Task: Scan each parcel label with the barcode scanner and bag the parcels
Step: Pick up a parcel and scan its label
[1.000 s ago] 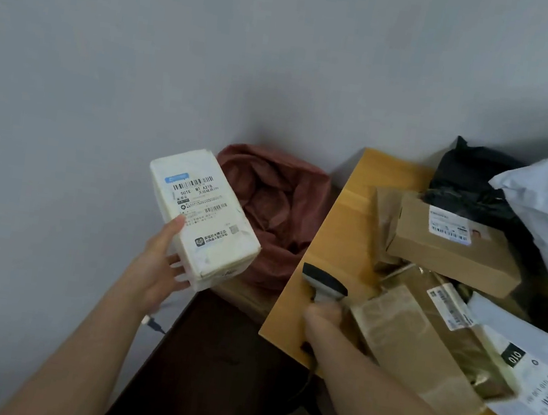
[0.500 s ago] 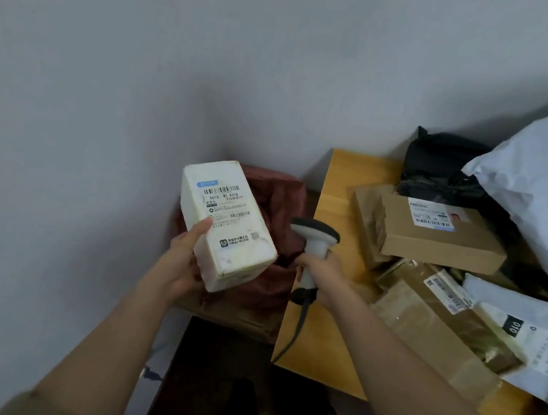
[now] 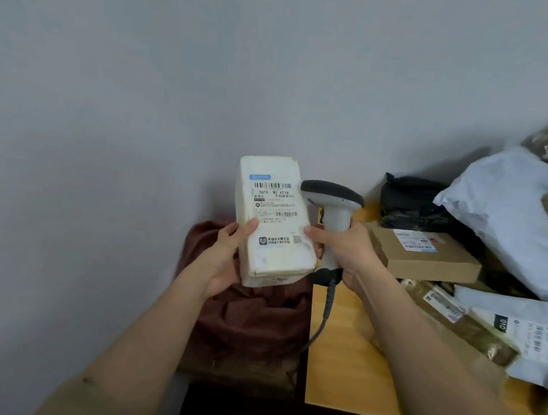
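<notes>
While the red-brown bag (image 3: 247, 325) sags on the floor left of the table (image 3: 346, 364), its mouth faces up, and nothing can be made out inside it. Above it the left hand (image 3: 224, 260) grips the white box (image 3: 272, 221) from its left side, thumb across the front, label facing the camera. The label (image 3: 275, 200) carries two barcodes, a blue tag, the characters "501E M1 A218" and small print too blurred to read. The right hand (image 3: 343, 247) is curled round the grip of the scanner (image 3: 332, 214), which stands just right of the box, head level with the box's top; its cable (image 3: 323, 316) hangs down. On the table lie a brown carton (image 3: 428, 257) with a white label, a black bag (image 3: 411, 200) beyond it, a grey mailer (image 3: 506, 215), and a near mailer (image 3: 532, 339) marked "010". Since half a second ago, scanner and box have risen and drawn close together, and more parcels show at far right.
</notes>
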Tool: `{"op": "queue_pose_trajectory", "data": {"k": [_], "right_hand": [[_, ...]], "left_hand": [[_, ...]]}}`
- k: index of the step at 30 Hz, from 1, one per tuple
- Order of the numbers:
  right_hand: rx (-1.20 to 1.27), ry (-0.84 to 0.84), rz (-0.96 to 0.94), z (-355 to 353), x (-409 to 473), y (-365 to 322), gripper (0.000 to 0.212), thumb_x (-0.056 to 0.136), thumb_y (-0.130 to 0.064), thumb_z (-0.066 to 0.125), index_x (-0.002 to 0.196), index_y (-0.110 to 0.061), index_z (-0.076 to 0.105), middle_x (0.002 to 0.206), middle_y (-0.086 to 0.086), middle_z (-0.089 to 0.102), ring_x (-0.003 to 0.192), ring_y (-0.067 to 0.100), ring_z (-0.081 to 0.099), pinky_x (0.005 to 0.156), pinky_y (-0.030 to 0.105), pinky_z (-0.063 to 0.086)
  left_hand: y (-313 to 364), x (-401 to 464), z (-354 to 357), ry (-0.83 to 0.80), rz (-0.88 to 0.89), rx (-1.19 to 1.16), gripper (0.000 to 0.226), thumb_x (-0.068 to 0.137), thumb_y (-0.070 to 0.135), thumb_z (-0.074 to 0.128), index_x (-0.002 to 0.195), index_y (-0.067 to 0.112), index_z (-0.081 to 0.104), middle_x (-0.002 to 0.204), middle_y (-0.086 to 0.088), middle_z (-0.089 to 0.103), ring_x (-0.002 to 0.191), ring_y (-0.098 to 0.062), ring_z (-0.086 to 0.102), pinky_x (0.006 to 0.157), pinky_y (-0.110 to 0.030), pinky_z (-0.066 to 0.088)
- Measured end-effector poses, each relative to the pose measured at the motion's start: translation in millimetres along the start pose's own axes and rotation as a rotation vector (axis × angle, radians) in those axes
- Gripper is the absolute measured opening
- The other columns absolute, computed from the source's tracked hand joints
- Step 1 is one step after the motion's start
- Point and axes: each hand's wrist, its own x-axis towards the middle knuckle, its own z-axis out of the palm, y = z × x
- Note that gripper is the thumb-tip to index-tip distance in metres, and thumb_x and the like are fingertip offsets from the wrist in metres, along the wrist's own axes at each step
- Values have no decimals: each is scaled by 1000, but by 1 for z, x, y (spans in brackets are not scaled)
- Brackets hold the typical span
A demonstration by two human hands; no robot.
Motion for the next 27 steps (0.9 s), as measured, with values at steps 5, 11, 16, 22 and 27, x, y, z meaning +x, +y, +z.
{"op": "queue_pose_trajectory", "data": {"k": [5,11,16,22,27], "right_hand": [[-56,19,-69,7,-10,-17,19,85,-3,74,91,-6,56,68,5,64,51,13,62,48,26,50],[-235,-39,-94,25,-26,-68,24,99,-34,53,98,-11,49,66,7,54,51,16,51,56,32,46],[-318,-203,-120,31,-58,-110,30,102,-38,45,104,-9,53,73,10,56,60,20,51,68,38,44],[-278,-290,-215,41,-97,-143,35,104,-34,46,101,-1,57,83,13,56,55,16,52,54,29,46],[-222,-304,-219,45,-112,-159,27,105,-29,47,101,-4,57,86,9,56,48,12,50,45,24,45]], "left_hand": [[13,-10,2,0,55,63,94,65,38,83,145,30,32,133,-4,61,119,-31,59,86,-71,45],[32,-23,5,207,158,68,90,74,32,79,145,29,24,131,0,59,107,-23,63,83,-45,53],[44,-31,-5,303,180,-3,84,84,24,73,147,25,17,135,-5,53,93,-19,62,81,-42,52],[47,-37,-11,447,190,-30,81,86,27,71,148,22,17,131,-6,48,79,-15,51,67,-35,46],[49,-39,-18,480,186,-75,85,84,28,73,148,23,17,129,-5,46,83,-18,53,81,-43,48]]}}
